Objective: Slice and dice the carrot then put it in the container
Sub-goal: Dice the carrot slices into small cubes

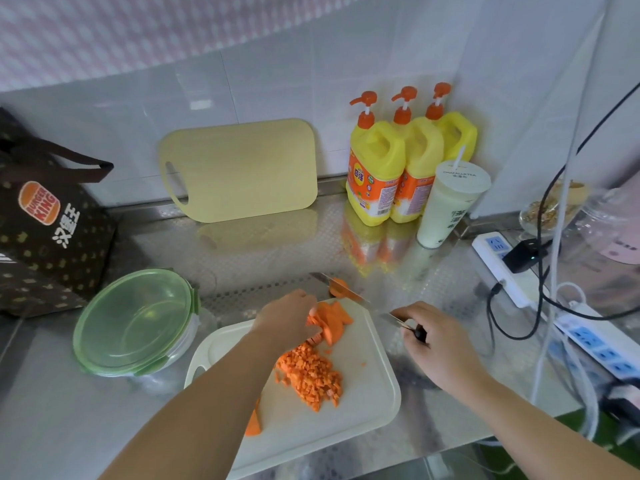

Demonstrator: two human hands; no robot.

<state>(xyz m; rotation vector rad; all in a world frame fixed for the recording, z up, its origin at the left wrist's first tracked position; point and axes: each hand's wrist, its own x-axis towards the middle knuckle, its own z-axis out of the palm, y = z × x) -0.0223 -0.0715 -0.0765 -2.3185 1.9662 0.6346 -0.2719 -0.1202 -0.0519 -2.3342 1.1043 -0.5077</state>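
Closest in, smooth white plastic board (363,410) on the steel bench (86,427) carries a heap of small orange dice (311,375), w/ flat carrot slices (334,318) beyond. Dicing looks approx. half done: left hand (287,320) curls down on the slices, right hand (440,344) grips the knife (360,299). Next needs even cuts, then opening the green-lidded round container (135,323) left of the board.

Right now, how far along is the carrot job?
Roughly midway. Done: a pile of diced carrot lies on the cutting board. In hand: the left hand holds carrot slices while the right hand grips the knife beside them. Left: dice those and another piece near the board's edge, then fill the container, whose lid is on.
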